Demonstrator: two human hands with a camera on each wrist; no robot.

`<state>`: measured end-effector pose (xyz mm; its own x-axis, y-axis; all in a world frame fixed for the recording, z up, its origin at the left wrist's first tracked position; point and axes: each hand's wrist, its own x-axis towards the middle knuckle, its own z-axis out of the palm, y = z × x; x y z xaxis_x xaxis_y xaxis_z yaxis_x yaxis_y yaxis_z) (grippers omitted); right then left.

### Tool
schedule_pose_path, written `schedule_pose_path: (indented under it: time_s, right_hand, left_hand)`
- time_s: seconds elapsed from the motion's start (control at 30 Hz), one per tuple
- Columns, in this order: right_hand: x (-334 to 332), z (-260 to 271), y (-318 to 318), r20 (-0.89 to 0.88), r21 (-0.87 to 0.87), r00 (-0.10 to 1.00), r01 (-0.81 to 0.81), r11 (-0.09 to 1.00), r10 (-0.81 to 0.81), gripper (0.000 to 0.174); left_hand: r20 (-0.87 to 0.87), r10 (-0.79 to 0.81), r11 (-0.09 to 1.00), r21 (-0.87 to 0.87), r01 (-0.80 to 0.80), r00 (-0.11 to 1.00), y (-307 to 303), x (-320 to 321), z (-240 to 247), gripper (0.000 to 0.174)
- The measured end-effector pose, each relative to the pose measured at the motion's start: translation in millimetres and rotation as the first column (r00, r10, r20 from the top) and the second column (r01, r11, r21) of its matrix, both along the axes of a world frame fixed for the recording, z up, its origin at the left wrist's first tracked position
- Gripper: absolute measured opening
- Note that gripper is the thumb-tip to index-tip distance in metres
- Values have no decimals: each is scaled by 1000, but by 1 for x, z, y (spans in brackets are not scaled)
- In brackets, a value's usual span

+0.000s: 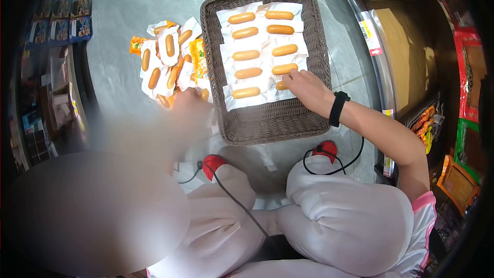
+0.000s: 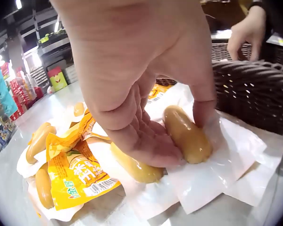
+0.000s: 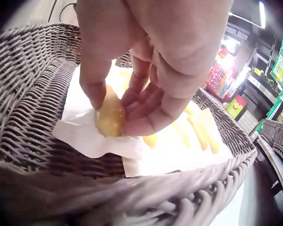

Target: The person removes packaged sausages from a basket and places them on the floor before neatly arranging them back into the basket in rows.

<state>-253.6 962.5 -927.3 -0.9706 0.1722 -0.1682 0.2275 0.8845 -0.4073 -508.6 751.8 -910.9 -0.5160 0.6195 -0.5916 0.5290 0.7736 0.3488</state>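
Observation:
Two columns of wrapped sausages (image 1: 246, 55) lie on white wrappers in a brown wicker basket (image 1: 236, 134). The right hand (image 1: 309, 88) pinches the nearest sausage of the right column; in the right wrist view that sausage (image 3: 111, 115) is between the thumb and fingers of the hand (image 3: 151, 61), its white wrapper beneath. Left of the basket is a loose pile of packs (image 1: 154, 78). At its near edge is the left hand (image 1: 191, 105). The left wrist view shows the left hand (image 2: 146, 70) with thumb and fingers around a sausage (image 2: 186, 135), beside a yellow printed packet (image 2: 80, 176).
Grey floor (image 1: 154, 0) lies under the basket and pile. Shelves with packets (image 1: 59, 20) stand at the left, and a shelf unit (image 1: 406, 56) with bright packs at the right. The person's knees and red-toed shoes (image 1: 213, 166) are close to the basket's near side, with a black cable.

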Motion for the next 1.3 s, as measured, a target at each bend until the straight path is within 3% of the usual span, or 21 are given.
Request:
schedule_pose_path:
  time_s: [0.03,0.13,0.23,0.33,0.43,0.53,0.63,0.73,0.93,1.03,1.13,1.17,1.2,1.27,1.3]
  right_hand:
    - [2,-2,1,-33,10,999,3,1000,-3,20]
    - [-2,-2,6,111,28,994,14,1000,-17,19]
    - [-2,-4,8,74,17,997,13,1000,-15,18]
    - [-4,-2,8,84,12,996,6,1000,-7,17]
    - [-5,-5,8,85,18,996,13,1000,-15,16]
    - [-3,-5,8,80,31,997,8,999,-10,16]
    - [-1,-5,7,67,37,998,6,999,-9,17]
    - [0,-6,7,48,31,999,-2,1000,1,20]
    - [-3,-1,7,83,26,997,-6,1000,3,19]
    - [-3,-1,6,72,21,997,-2,1000,0,18]
    - [-5,5,5,127,22,992,7,1000,-9,17]
    - [-5,5,6,128,21,992,6,1000,-8,17]
    - [-5,5,6,130,19,992,7,1000,-10,17]
    - [-4,3,5,105,22,994,6,1000,-8,17]
    - [-3,-2,6,78,30,997,1,1000,-4,17]
  left_hand:
    - [-32,15,1000,3,-15,999,3,-1,16,33]
    - [-405,-121,982,86,170,906,17,12,68,33]
    - [-289,10,982,182,44,957,22,3,84,33]
    - [-62,-146,969,190,156,987,37,27,94,32]
    - [37,-542,800,329,502,840,38,56,69,28]
    - [-111,-693,640,362,678,713,28,83,31,22]
    - [-203,-740,537,395,745,641,24,88,10,18]
    - [-230,-738,554,330,764,634,20,87,-3,20]
    - [-269,-643,665,269,697,717,12,99,-10,25]
    - [-237,-579,672,403,621,780,9,89,-16,17]
    - [-135,-344,874,316,369,929,26,62,17,16]
    - [-218,-217,912,302,277,952,31,49,21,18]
    - [-300,-90,937,297,182,950,36,36,24,22]
    - [-220,103,954,298,-34,970,41,8,27,22]
    - [-244,85,946,325,-2,966,35,-6,16,23]
